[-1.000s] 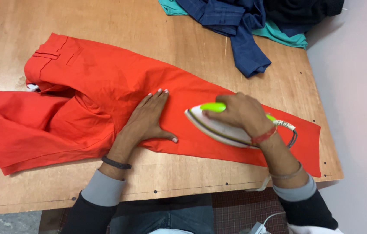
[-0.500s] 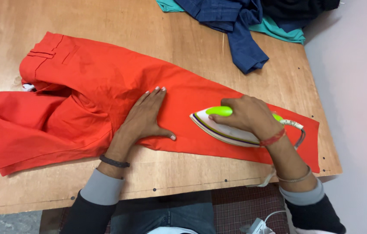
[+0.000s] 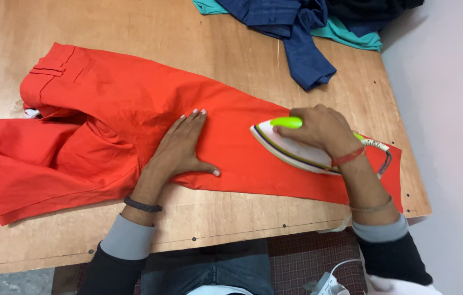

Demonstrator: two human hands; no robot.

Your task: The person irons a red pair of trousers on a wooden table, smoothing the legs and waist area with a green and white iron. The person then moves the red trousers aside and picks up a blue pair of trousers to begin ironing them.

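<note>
My left hand [image 3: 179, 147] flat, fingers spread, pinning trousers [image 3: 133, 125] taut mid-tabletop [image 3: 133, 27]; right hand [image 3: 321, 128] gripping iron [image 3: 297, 150] near right edge.

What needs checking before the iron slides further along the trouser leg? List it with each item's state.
1. Right hand has a firm grip on the iron handle: ok.
2. Left hand lies flat on the red trousers, holding the cloth: ok.
3. Left hand fingers are apart from the iron's tip: ok, though the gap is short, so the hand should probably shift first.
4. Cloth between hand and iron lies smooth: ok.
5. Folded leg at the left lies creased: not ok.
6. Pile of blue clothes on the wooden table is apart from the trousers: ok.
</note>
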